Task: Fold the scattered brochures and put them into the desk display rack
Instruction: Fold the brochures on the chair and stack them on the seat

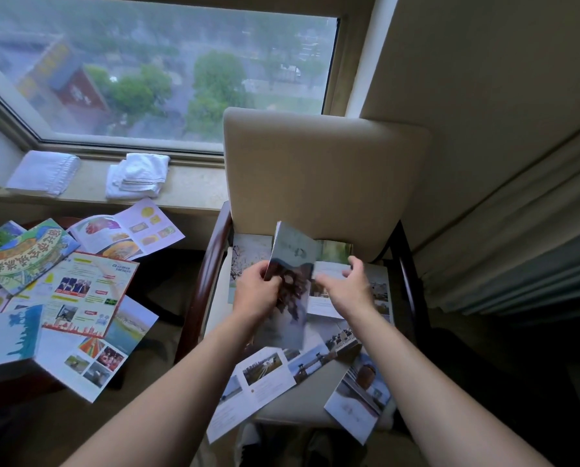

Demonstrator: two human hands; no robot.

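A grey-blue brochure [295,261] with a dark flower picture is held upright and half folded over the chair seat. My left hand [256,289] grips its left edge. My right hand [347,284] hovers just to its right, fingers spread, holding nothing. More unfolded brochures lie on the seat: a long one with bridge photos [281,369] in front, a white one [359,402] at the front right corner, and others [335,254] under the hands. Several colourful brochures [86,291] are scattered on the dark low table at left. No display rack is in view.
The beige armchair [315,170] with dark wooden arms [211,271] stands below a window. Two folded white towels [137,176] rest on the stone sill [194,187]. Curtains [517,251] hang at right. A pink food brochure [130,230] overhangs the table's far edge.
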